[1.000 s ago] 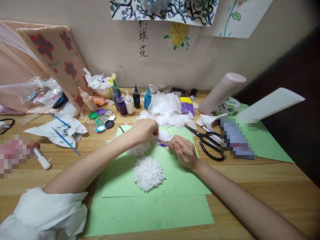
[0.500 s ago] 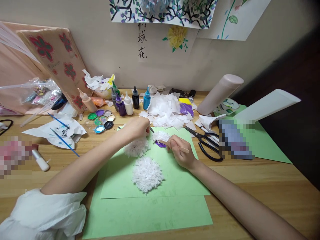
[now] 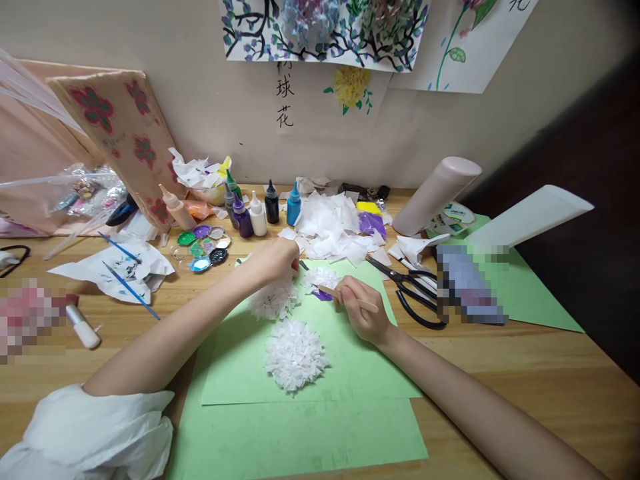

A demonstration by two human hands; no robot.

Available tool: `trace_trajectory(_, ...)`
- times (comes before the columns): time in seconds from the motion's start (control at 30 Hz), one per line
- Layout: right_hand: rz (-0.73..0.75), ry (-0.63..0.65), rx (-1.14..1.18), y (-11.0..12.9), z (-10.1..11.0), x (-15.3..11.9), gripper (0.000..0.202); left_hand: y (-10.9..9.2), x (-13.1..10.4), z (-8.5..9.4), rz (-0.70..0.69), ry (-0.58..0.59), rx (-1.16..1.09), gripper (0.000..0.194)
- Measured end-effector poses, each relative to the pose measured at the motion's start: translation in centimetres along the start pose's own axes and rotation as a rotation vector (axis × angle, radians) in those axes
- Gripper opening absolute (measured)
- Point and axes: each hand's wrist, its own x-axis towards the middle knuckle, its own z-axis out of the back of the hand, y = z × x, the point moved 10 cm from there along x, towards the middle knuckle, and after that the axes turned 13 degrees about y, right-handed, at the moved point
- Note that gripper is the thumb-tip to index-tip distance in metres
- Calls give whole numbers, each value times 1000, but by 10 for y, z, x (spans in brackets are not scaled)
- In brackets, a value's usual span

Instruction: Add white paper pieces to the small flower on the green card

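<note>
My right hand [image 3: 361, 308] is closed around a flat wooden stick [image 3: 369, 306], whose tip lies at a purple patch [image 3: 323, 295] beside a white paper pompom [image 3: 321, 278]. Above a second white pompom [image 3: 274, 298] my left hand [image 3: 280, 259] is bent down with its fingers closed; what they hold, if anything, is hidden. A third fluffy pompom [image 3: 296, 356] rests nearer to me. All three are on a green sheet [image 3: 240, 373], which overlaps another green sheet [image 3: 300, 440].
Behind the sheets lie a heap of white paper pieces [image 3: 330, 220], paint bottles [image 3: 243, 219] and a paint palette [image 3: 203, 248]. Black scissors [image 3: 410, 283] are to the right, near a tilted pink bottle [image 3: 440, 193]. Brushes rest on crumpled tissue [image 3: 117, 270] at left.
The whole view has shifted slightly, so things appear a little lower. Both hands keep nearly the same places, and the stick remains in my right hand.
</note>
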Motion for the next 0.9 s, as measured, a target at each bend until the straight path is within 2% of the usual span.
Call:
trace_trajectory(0.13,121,-90,68,9,11,-9,30,20,-2,19,55,-110,-23,13)
trace_trajectory(0.23,72,-136,149,-1,15,-12,32,38,-3,31,104,-199,-34,25)
trace_trajectory(0.3,9,-154,196,-11,16,-12,33,44,0,31,93,-212,-37,33)
trace_trajectory(0.43,-57,-176,251,-22,16,-11,35,44,6,25,62,-225,-23,28)
trace_trajectory(0.63,-55,-166,291,-24,15,-12,35,36,8,24,61,-332,21,17)
trace_trajectory(0.9,-65,-184,257,-24,16,-12,37,42,9,27,50,-398,-16,21)
